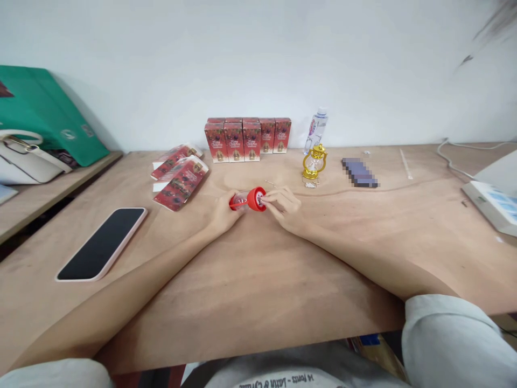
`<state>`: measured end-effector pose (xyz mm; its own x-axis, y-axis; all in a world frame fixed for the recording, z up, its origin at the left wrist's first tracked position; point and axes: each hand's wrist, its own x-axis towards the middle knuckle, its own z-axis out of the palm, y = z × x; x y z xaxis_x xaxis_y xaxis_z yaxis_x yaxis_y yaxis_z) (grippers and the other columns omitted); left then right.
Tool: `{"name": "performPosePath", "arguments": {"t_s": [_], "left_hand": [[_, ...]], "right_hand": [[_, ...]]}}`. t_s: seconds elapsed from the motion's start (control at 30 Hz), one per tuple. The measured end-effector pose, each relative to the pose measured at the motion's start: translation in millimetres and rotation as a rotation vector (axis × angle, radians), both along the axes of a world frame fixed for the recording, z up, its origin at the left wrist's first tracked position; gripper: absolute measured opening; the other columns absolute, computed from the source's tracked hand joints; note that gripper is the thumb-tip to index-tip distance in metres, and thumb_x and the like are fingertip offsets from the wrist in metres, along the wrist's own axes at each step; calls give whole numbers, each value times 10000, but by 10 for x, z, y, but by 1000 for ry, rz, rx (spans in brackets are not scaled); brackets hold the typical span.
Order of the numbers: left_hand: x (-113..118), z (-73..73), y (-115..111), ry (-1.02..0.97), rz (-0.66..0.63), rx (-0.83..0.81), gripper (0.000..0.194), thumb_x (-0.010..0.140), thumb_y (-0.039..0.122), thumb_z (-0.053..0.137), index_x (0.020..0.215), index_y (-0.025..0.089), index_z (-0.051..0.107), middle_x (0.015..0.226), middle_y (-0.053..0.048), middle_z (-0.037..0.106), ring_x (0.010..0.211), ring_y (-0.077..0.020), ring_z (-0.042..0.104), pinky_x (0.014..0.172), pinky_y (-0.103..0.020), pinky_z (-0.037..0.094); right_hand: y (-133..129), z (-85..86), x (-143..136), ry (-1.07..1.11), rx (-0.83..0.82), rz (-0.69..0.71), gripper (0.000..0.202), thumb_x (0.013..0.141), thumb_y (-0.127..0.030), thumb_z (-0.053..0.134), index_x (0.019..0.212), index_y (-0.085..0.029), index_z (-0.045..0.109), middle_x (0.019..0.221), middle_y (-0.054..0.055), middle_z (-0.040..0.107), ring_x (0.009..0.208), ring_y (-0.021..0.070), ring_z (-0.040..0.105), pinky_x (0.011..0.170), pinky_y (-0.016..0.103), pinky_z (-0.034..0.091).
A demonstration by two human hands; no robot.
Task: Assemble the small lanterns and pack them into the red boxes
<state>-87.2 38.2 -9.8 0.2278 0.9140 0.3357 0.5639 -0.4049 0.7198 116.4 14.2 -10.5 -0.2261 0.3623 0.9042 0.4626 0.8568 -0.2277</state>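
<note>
My left hand (226,212) is closed around the top end of a small red toy lantern (255,199) with a clear middle. The lantern lies sideways in the air above the table, its round base turned to the right. The fingers of my right hand (286,209) are pinched together at the underside of that base; whatever they hold there is too small to make out. Behind and to the right, a gold lantern (314,163) of similar shape stands upright on the table.
Red printed boxes (233,141) stand in rows by the wall, with flattened red cartons (182,182) to their left. A water bottle (316,132) stands behind the gold lantern. One phone (103,244) lies at left, a dark blurred rectangle (359,173) at right. A white box (490,205) sits far right.
</note>
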Motion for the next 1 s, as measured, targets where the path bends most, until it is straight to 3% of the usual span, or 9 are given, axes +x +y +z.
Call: {"name": "performPosePath", "arguments": {"t_s": [0.6,0.77,1.0], "left_hand": [[-2,9,-9,14,-3,-1,188,692,223,707,839,148,617,743,-10,646,662,-142,561,638,-257,420],[-13,-25,28,-71,-8,-10,208,681,198,710,864,137,632,789,-40,684,705,-170,609,670,-285,471],[-23,-43,57,-172,-8,6,280,680,206,686,949,141,647,934,-65,722,836,-203,654,785,-337,520]], "right_hand": [[-4,18,-12,-34,75,13,99,902,-176,574,933,-187,668,849,67,687,782,150,638,732,311,523],[8,-10,-11,-84,26,24,213,932,-189,511,1083,-196,662,946,90,656,851,160,615,765,319,535],[-1,-33,-7,-238,-83,20,403,950,-298,471,1337,-200,528,1161,136,565,1081,223,556,904,407,513]]}}
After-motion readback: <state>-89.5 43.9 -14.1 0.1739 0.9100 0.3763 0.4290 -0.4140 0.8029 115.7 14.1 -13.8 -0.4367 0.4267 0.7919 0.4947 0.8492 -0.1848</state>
